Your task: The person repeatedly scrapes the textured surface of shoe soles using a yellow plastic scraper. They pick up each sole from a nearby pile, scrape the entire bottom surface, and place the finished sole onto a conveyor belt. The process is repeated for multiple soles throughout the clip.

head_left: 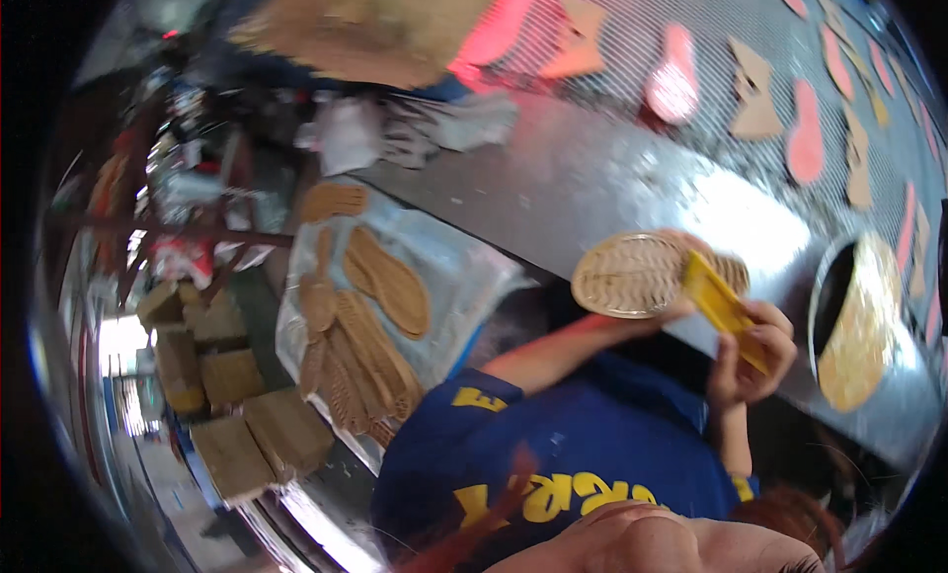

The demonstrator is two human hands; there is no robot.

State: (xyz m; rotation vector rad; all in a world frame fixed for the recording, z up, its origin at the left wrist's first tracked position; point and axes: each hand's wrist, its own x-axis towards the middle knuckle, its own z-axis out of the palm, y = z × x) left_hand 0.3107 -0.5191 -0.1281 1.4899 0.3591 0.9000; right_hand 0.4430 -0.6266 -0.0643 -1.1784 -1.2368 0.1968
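Note:
My left hand (675, 308) is closed round the narrow part of a tan shoe sole (627, 275), its wavy ridged face turned up. Between the thumb and fingers of my right hand (758, 356) is a flat yellow tool (719, 294), blurred, its wide end over or against the sole's narrow part. Whether it touches cannot be made out. To the right of my right hand stands a round metal bowl (861, 326) with a glossy yellowish coating inside.
Left, several brown soles (387, 282) lie on a plastic-covered surface (459, 267). A metal tabletop (592, 168) spans the middle. Beyond it, a mesh belt (632, 10) carries pink sole-shaped pieces (674, 74) and brown cut pieces (753, 94). Cardboard boxes (232, 454) stand lower left.

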